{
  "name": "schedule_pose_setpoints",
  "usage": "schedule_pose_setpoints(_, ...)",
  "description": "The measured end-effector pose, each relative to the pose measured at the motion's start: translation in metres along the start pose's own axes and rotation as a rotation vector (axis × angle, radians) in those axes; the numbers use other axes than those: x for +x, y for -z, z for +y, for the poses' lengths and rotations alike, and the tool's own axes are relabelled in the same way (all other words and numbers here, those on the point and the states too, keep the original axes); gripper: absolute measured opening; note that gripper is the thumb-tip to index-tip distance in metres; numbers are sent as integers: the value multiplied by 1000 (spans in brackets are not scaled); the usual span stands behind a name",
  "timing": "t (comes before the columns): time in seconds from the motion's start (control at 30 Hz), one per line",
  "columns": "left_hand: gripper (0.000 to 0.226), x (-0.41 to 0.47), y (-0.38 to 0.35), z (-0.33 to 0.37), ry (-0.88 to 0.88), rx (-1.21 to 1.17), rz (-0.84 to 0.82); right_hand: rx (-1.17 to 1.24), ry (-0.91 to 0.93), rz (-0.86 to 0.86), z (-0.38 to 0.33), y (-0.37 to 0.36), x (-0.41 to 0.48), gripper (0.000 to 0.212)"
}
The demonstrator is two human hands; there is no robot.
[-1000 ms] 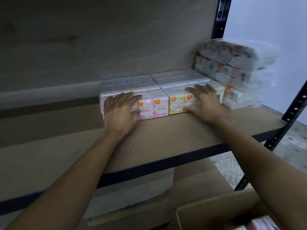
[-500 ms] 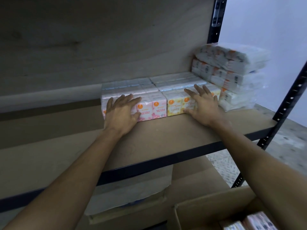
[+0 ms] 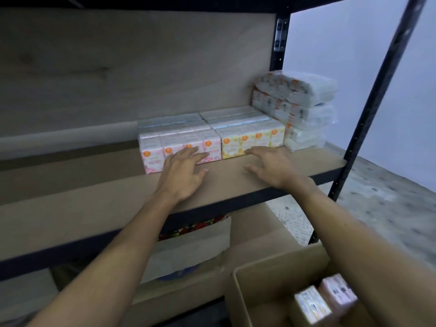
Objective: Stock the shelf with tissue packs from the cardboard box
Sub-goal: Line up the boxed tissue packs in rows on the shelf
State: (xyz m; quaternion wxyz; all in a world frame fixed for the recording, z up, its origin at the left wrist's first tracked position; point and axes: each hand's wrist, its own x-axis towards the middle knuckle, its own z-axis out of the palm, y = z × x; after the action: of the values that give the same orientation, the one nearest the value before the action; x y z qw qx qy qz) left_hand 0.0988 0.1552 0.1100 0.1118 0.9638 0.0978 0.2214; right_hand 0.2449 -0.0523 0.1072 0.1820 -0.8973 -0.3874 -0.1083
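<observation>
Over the shelf [image 3: 94, 208], left hand [image 3: 181, 175] and right hand [image 3: 273, 168] spread empty fingers [image 3: 188, 153] before the tissue packs [image 3: 250, 138].

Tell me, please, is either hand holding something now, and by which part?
Nothing is held. The left hand and the right hand are both open, fingers straight, above the shelf in front of the tissue packs.

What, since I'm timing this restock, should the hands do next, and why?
Probably reach into the cardboard box for another pack: left hand and right hand are open and empty, pink pack and yellow pack sit on the shelf, more packs wait in the box.
</observation>
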Motion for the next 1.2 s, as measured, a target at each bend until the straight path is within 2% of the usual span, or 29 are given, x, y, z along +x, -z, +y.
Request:
schedule_pose_setpoints(0.23, 45, -49, -17, 64, -61, -176, -74, 30, -69, -88, -4, 12, -66, 50)
schedule_pose_setpoints(0.37, 42, -74, -31, 102, -124, -339, -103, 47, -142, -76, 9, 16, -110, 49)
schedule_pose_setpoints(0.57, 44, -111, -83, 147, -162, -422, -293, 22, -218, -63, 38, 13, -182, 49)
schedule_pose_setpoints(0.77, 53, -145, -139, 172, -129, -381, -548, 63, -413, -188, 80, -20, -252, 48)
schedule_pose_setpoints(0.9, 58, -158, -180, 181, -95, -348, -682, 136, -542, -280, 108, -55, -286, 56)
schedule_pose_setpoints(1.2, 61, -157, -259, 198, 100, -470, -834, 265, -679, -331, 162, -119, -312, 51)
